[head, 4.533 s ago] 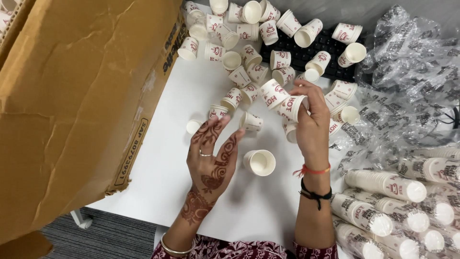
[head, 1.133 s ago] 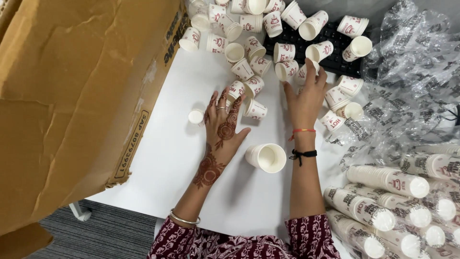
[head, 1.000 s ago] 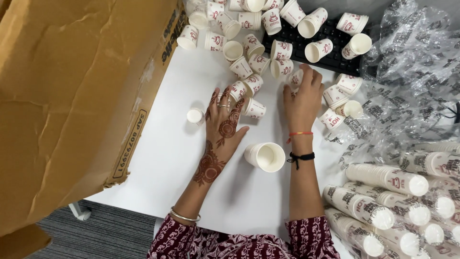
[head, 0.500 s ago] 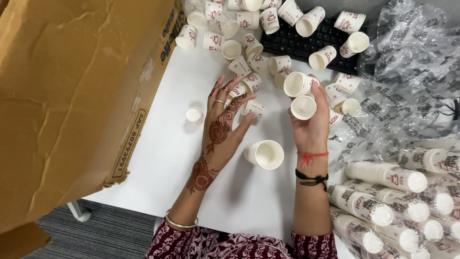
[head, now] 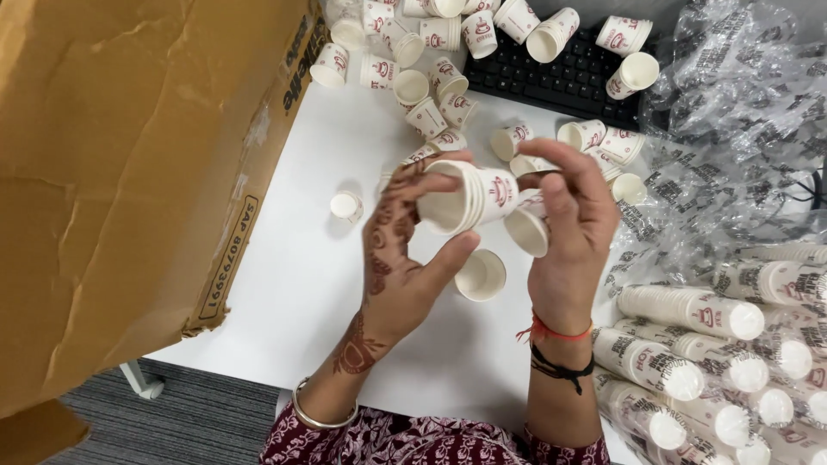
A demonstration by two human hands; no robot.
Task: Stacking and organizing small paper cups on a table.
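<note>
Grey carpet [head: 207, 422] showed at lower left, below the edge of a white bench [head: 301, 284]. Large brown cardboard box [head: 121, 172], creased and torn, leaned over the bench's left side. One small paper cup [head: 346, 205] stood alone just right of the box. Loose white paper cups with red print [head: 413, 60] lay scattered along the far edge, some spilling onto a black keyboard [head: 560, 73].

Left hand [head: 405, 250], patterned with henna, bangle at the wrist, was raised above mid-bench; fingers curled around the rim end of a short nested stack of cups [head: 469, 198] held on its side. Right hand [head: 568, 232], red and black threads at the wrist, closed on the stack's base end; another cup [head: 525, 231] sat against its palm. An open cup [head: 481, 274] lay on the bench beneath the hands.

Crumpled printed plastic wrap [head: 732, 129] covered the right side, with sleeved cup stacks [head: 689, 310] lying near the front right corner.
</note>
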